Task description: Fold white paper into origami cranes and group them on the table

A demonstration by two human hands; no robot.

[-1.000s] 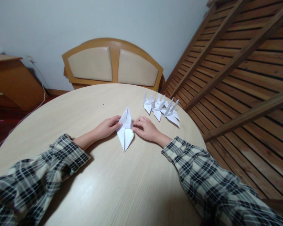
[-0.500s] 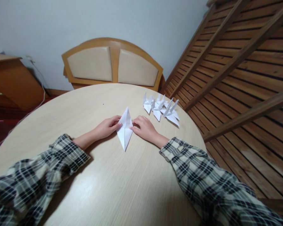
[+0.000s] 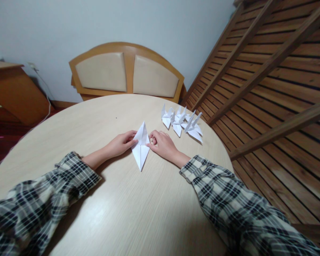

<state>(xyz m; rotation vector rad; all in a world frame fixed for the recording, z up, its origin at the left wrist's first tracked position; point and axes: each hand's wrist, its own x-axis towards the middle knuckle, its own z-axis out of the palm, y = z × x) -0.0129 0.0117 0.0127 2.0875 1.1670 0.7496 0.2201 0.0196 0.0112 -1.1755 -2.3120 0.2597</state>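
A white sheet of folded origami paper (image 3: pixel 140 151), shaped like a long diamond with a crease down its lower half, lies on the round table (image 3: pixel 117 206). My left hand (image 3: pixel 122 144) pinches its left corner, thumb on top and fingers at the edge. On the opposite side, my right hand (image 3: pixel 162 144) grips the right corner between thumb and curled fingers. Beyond my right hand stands a cluster of several white paper cranes (image 3: pixel 177 128) with raised points.
Behind the table rises a wooden headboard (image 3: pixel 129 71) with two cream panels. A slatted wooden frame (image 3: pixel 256 89) leans along the right side. At the far left is a wooden desk (image 3: pixel 16 89), with a white cable (image 3: pixel 48 96) hanging beside it.
The fingers of my right hand have curled in slightly at the paper's right corner. My left hand and the folded paper stay nearly still.
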